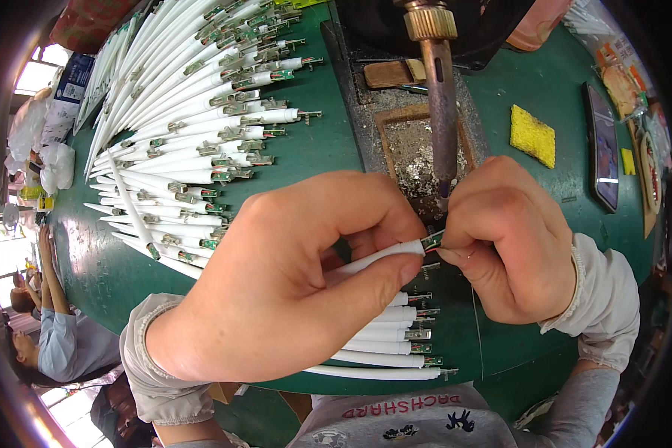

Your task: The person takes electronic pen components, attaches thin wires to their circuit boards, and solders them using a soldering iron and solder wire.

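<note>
White cable (377,256) sits pinched between the thumb and fingers of my left hand (276,291), its small green connector board (431,241) poking out toward my right. My left hand is closed firmly around the cable. My right hand (511,239) is curled shut just beside it, fingertips meeting the connector end; a thin strand of solder wire (474,313) drops from under it toward the near edge of the green table (313,149). I cannot tell exactly how that strand is held.

Straight above the connector, the tip of a fixed soldering iron (440,97) points down, ending right at the board. Behind it a wooden tray (411,149) holds grey solder dross, near the middle of the table.

Below my hands, a short row of finished white cables (384,336) lies side by side at the near edge, connectors pointing right. A large fan of more white cables (187,112) spreads over the far left part of the table. A yellow sponge (532,136) lies to the right of the tray, and a dark phone (603,145) rests near the right edge. Another person in a blue sleeve (60,343) sits beyond the left edge.
</note>
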{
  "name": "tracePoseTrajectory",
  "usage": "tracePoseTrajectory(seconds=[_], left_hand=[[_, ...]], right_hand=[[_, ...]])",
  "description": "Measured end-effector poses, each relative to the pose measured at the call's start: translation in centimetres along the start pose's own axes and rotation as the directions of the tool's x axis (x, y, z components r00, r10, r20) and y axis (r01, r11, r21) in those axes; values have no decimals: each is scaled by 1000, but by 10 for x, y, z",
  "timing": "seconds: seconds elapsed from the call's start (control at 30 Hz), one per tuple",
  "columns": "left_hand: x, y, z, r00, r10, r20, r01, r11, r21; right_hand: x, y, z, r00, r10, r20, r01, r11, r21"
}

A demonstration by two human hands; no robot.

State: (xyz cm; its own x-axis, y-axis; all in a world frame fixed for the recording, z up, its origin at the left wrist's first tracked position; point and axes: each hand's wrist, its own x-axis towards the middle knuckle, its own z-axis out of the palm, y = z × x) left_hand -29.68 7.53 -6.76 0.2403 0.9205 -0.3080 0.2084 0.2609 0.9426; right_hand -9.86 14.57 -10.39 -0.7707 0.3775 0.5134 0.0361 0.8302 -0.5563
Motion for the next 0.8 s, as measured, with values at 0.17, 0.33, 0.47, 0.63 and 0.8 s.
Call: tracePoseTrajectory(seconds=[0.17, 0.33, 0.47, 0.63, 0.8], left_hand=[[2, -1, 2, 999, 49, 19, -51, 989, 136], [-1, 3, 5, 999, -9, -42, 14, 993, 121], [3, 2, 7, 992, -24, -125, 27, 999, 26], [5, 3, 4, 989, -21, -148, 19, 1000, -11], [5, 10, 2, 987, -42, -152, 41, 999, -10]], right_hand=[[0, -2, -2, 999, 36, 39, -37, 999, 20], [7, -7, -20, 980, 144, 140, -157, 984, 83], [12, -9, -35, 798, 520, 304, -602, 692, 399], [11, -5, -36, 860, 419, 292, -504, 790, 349], [12, -15, -28, 822, 512, 247, -568, 715, 407]])
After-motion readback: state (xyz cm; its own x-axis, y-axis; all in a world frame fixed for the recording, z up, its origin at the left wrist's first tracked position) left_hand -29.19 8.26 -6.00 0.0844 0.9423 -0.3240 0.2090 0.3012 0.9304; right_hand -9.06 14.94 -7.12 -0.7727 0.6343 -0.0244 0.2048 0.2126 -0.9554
